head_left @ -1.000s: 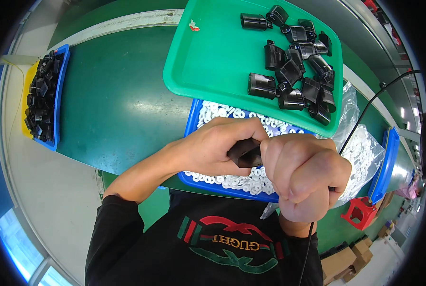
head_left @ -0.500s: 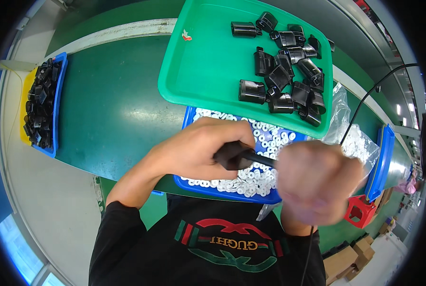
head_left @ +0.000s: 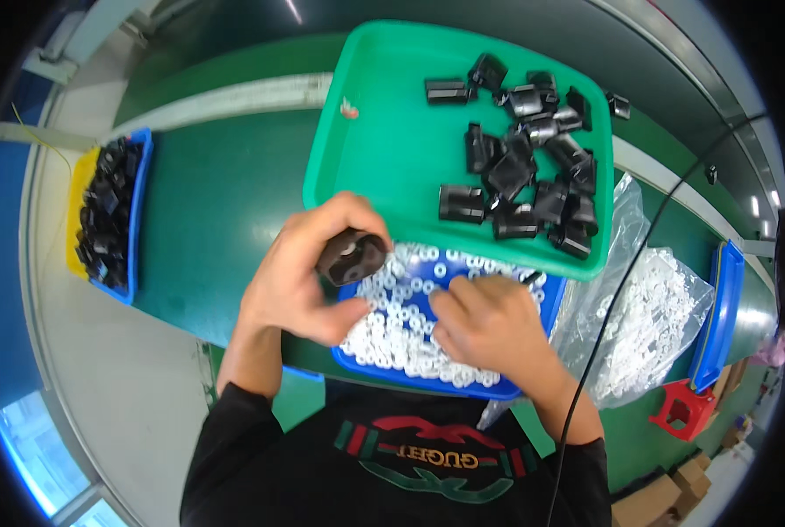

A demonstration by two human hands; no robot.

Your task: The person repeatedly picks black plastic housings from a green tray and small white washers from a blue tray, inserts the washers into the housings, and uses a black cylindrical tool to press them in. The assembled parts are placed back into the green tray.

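My left hand [head_left: 291,272] has its fingers curled round a black plastic housing [head_left: 352,256], its hollow end facing up; the thumb stretches away from it over the tray edge. My right hand [head_left: 491,321] is bunched, fingertips down among small white ring washers [head_left: 383,338] in a shallow blue tray [head_left: 429,370]. Whatever its fingers pinch is hidden. A short dark tip [head_left: 533,277] shows beside its knuckles; whether the hand holds it I cannot tell. Beyond, a green tray [head_left: 383,149] bears several similar black housings [head_left: 511,176] on its right side.
At the far left, blue and yellow bins [head_left: 135,237] hold more black parts. A clear bag [head_left: 643,325] of white rings lies at the right, near a blue tray on edge [head_left: 717,316]. A black cord [head_left: 625,281] hangs across the right side. A red stool [head_left: 680,410] stands below.
The dark shaft between my hands no longer shows there. My right hand has come down to the white rings, and my left hand has drawn left with the housing, turning its hollow end up.
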